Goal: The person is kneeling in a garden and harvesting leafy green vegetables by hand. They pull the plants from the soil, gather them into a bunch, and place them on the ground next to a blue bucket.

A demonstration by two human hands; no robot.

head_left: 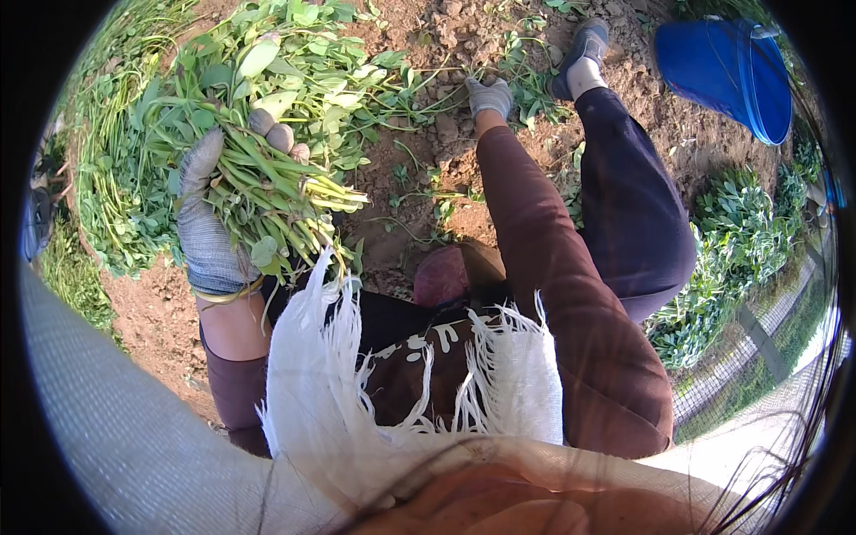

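Note:
My left hand (208, 231), in a grey knitted glove with a yellow band at the wrist, grips a thick bundle of leafy green stems (267, 180). Its fingertips wrap over the stems, whose pale cut ends point right towards my lap. Stretched forward, my right hand (491, 98) is in a similar grey glove, low over the soil beside a trailing green plant (525, 83). Its fingers are curled and partly hidden, so whether they hold a stem is unclear. The right hand is just left of my shoe (590, 48).
A blue plastic bucket (702, 63) lies tipped on the soil at the upper right. Cut greens (114, 180) cover the ground at left. Low leafy plants (742, 247) grow at right, beside a mesh net (756, 341). A white fringed scarf (314, 374) hangs over my lap.

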